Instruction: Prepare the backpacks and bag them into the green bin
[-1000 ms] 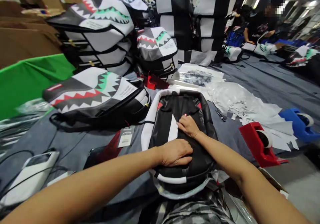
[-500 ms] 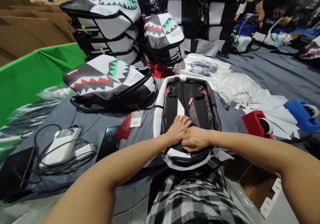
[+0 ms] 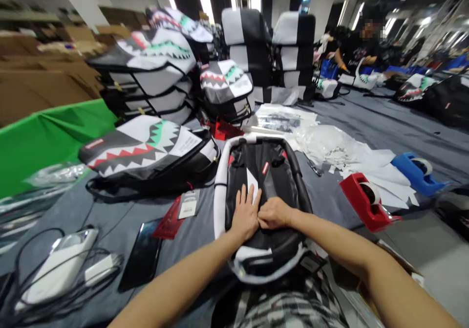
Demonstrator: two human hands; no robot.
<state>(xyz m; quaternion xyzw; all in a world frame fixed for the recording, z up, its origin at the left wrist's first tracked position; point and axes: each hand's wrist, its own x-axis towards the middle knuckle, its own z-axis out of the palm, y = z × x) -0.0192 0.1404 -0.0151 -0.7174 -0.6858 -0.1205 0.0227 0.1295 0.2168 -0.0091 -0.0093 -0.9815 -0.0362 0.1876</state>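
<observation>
A black-and-white backpack (image 3: 269,184) lies on the table in front of me, its strap side up, with a small red label near its middle. My left hand (image 3: 246,215) rests flat on the lower left of that panel, fingers spread. Close beside it, my right hand (image 3: 275,214) is closed in a fist against the panel. Whatever its fingers may hold is hidden. A pale plastic edge (image 3: 264,276) curves around the backpack's near end.
Left are a shark-mouth backpack (image 3: 146,144), a red tag (image 3: 169,220), a phone (image 3: 141,254) and a white power bank (image 3: 60,269) with cables. Right are red (image 3: 366,201) and blue (image 3: 417,171) tape dispensers and plastic bags (image 3: 326,142). Stacked backpacks (image 3: 146,83) stand behind; a person (image 3: 357,49) works farther off.
My left hand's fingers have spread out flat, and the hands have drawn slightly apart. The view has tilted upward, so the table sits lower in the picture.
</observation>
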